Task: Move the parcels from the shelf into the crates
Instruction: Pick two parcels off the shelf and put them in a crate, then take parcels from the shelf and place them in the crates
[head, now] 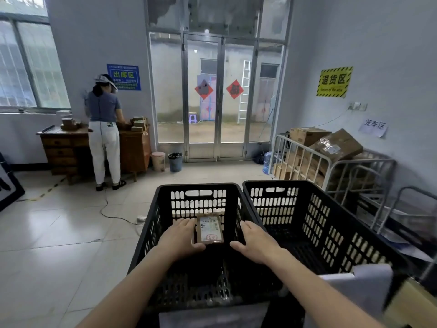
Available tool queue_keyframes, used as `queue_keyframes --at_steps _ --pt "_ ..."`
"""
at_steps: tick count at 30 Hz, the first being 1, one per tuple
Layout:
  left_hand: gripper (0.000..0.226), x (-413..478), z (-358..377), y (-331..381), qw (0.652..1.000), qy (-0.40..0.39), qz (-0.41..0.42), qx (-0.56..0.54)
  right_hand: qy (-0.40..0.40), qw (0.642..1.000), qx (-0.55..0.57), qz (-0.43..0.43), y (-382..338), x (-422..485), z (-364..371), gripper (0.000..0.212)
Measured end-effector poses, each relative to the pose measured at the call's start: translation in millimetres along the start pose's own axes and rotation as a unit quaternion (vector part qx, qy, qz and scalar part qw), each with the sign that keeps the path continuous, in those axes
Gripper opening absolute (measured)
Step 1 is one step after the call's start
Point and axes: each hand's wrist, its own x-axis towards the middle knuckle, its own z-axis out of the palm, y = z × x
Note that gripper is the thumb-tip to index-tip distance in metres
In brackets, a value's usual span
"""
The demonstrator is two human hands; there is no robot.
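Observation:
A small brown parcel (209,229) with a white shipping label sits inside the left black crate (151,223), above its dark floor. My left hand (181,239) grips the parcel's left edge, fingers curled under its near corner. My right hand (254,242) hovers just to the right of the parcel, fingers relaxed and apart from it. A second black crate (314,209) stands right beside the first, with nothing visible inside. The shelf is out of view.
A metal cage trolley (331,166) full of cardboard boxes stands at the right wall. Another person (104,129) works at a wooden desk (66,147) at the back left. A cable (111,213) and bins (175,160) lie on the tiled floor. A white and tan object (378,292) is at bottom right.

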Motion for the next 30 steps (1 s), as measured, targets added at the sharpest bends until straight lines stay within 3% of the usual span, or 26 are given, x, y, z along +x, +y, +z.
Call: queue_keyframes --at_steps 18,30 --pt "0.081 -39 10 142 0.983 -0.013 0.184 -0.003 0.035 0.984 -0.002 0.176 84 -182 -43 0.074" --pt "0.069 -82 25 324 0.946 -0.018 0.324 0.014 0.123 0.923 -0.004 0.364 172 -360 -80 0.074"
